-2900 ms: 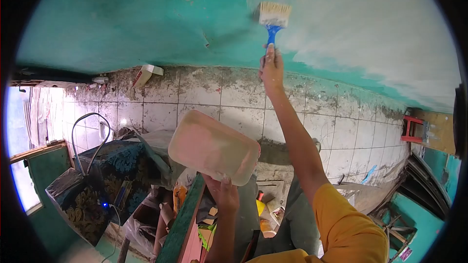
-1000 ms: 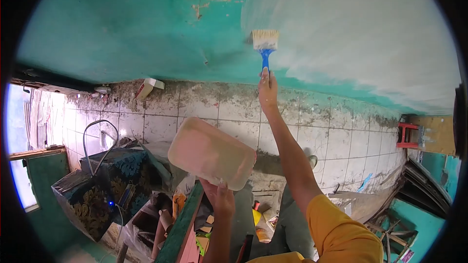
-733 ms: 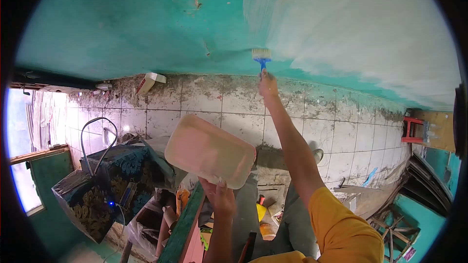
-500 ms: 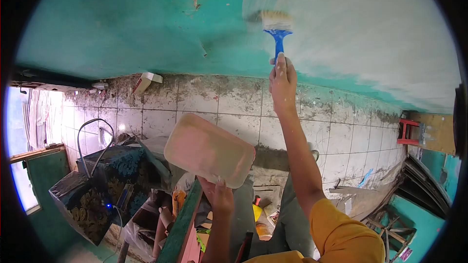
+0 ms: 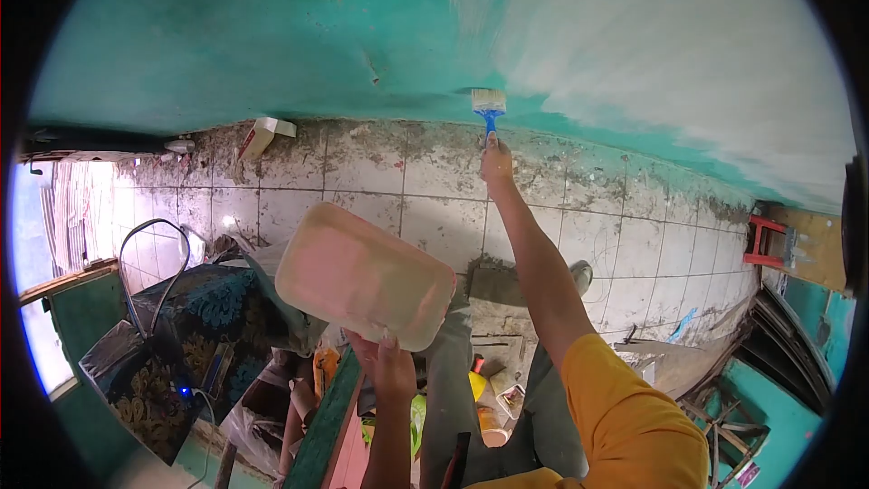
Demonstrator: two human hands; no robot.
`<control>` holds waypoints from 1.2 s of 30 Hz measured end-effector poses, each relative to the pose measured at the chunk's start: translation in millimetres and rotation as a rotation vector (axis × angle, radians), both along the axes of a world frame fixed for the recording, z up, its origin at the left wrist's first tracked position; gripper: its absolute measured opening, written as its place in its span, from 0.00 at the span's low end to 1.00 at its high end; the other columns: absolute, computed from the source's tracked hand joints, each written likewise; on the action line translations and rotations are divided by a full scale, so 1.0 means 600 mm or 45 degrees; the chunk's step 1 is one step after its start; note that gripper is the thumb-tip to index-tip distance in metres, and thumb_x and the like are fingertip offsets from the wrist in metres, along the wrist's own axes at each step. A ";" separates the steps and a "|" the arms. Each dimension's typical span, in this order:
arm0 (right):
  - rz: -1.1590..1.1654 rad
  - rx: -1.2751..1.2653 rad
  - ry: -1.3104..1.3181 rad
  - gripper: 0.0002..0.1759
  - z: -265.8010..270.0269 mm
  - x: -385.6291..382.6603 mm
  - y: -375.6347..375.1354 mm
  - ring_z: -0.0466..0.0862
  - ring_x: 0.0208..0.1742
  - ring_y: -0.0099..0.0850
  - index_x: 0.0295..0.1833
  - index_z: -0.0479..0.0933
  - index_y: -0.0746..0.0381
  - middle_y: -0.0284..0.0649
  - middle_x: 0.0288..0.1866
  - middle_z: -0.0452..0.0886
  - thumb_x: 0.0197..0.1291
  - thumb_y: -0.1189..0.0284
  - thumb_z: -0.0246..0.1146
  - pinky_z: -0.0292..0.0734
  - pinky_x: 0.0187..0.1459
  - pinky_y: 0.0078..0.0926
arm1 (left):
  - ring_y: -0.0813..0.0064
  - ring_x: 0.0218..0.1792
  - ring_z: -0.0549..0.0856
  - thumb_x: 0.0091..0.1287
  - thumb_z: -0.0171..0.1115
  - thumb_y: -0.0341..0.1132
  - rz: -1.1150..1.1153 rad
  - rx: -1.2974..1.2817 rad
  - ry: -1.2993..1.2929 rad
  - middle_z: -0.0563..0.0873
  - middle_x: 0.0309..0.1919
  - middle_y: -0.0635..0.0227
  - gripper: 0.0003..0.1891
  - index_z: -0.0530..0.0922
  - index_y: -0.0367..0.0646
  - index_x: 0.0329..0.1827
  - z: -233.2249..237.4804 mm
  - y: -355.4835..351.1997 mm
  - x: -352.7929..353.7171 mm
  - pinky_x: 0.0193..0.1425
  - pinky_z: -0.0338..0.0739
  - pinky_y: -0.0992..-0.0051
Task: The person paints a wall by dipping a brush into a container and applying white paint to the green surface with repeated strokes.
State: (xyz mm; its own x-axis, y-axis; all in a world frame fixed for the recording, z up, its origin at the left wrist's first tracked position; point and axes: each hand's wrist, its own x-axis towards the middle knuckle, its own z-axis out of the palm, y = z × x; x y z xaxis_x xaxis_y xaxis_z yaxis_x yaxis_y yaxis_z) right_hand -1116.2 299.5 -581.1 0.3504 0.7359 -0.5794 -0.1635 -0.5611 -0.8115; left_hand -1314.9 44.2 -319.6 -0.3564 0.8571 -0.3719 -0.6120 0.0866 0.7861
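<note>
Since half a second ago: brush (image 5: 489, 101) down from a higher stroke to the wall's lower edge, just above the tiles (image 5: 434, 181).
Right hand (image 5: 496, 166): closed round the blue handle, arm at full stretch so the bristles meet the teal wall (image 5: 226, 36) beside the white-coated patch (image 5: 679, 45).
Left hand (image 5: 387, 369): fingers clamped on the underside of the tub (image 5: 362, 276), held raised and close, I judge for easy dipping.
Brush: flat, pale bristles, short blue handle.
</note>
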 end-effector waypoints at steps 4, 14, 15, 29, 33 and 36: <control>0.049 0.115 0.109 0.23 0.155 -0.011 0.009 0.58 0.16 0.15 0.43 0.73 0.58 0.24 0.21 0.63 0.75 0.48 0.51 0.54 0.16 0.19 | 0.67 0.70 0.67 0.64 0.66 0.32 0.047 -0.042 -0.002 0.66 0.68 0.64 0.41 0.51 0.45 0.77 0.008 -0.005 0.001 0.75 0.61 0.59; -0.022 0.818 0.095 0.22 0.197 -0.001 0.006 0.57 0.18 0.14 0.47 0.71 0.58 0.23 0.21 0.61 0.76 0.49 0.51 0.51 0.18 0.17 | 0.64 0.72 0.67 0.68 0.61 0.36 0.004 0.003 0.045 0.67 0.71 0.63 0.35 0.57 0.45 0.76 -0.008 -0.012 0.026 0.76 0.63 0.57; -0.049 0.832 0.081 0.22 0.144 0.003 0.011 0.58 0.18 0.14 0.46 0.71 0.58 0.23 0.21 0.61 0.76 0.49 0.51 0.52 0.18 0.17 | 0.64 0.72 0.67 0.68 0.61 0.36 0.005 -0.006 0.049 0.67 0.71 0.63 0.35 0.57 0.45 0.76 -0.011 -0.012 0.032 0.76 0.63 0.57; -0.030 0.306 0.319 0.20 0.208 0.002 -0.009 0.55 0.13 0.16 0.42 0.70 0.56 0.24 0.17 0.58 0.75 0.50 0.52 0.51 0.16 0.19 | 0.63 0.73 0.66 0.68 0.64 0.39 -0.056 0.002 0.084 0.65 0.72 0.62 0.36 0.56 0.45 0.76 -0.024 -0.017 0.061 0.76 0.61 0.55; -0.025 0.533 0.385 0.18 0.289 0.014 -0.040 0.54 0.16 0.15 0.43 0.70 0.57 0.23 0.18 0.56 0.76 0.52 0.52 0.50 0.17 0.16 | 0.62 0.73 0.65 0.68 0.62 0.39 -0.035 -0.039 0.036 0.64 0.73 0.62 0.37 0.55 0.45 0.77 -0.013 -0.012 0.073 0.76 0.61 0.54; -0.026 0.509 0.181 0.18 0.305 0.030 -0.075 0.55 0.17 0.13 0.42 0.70 0.57 0.22 0.20 0.58 0.76 0.54 0.52 0.49 0.18 0.16 | 0.62 0.73 0.65 0.69 0.60 0.37 -0.037 -0.030 0.019 0.64 0.73 0.60 0.37 0.52 0.45 0.78 -0.018 0.012 0.083 0.76 0.61 0.55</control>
State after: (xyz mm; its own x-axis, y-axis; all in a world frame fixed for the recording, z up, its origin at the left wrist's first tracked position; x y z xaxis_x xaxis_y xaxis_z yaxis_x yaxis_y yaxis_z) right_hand -1098.4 254.5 -397.9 0.3044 0.9063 -0.2933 -0.2971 -0.2022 -0.9332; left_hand -1265.3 51.4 -330.6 -0.3375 0.8580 -0.3872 -0.5973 0.1227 0.7926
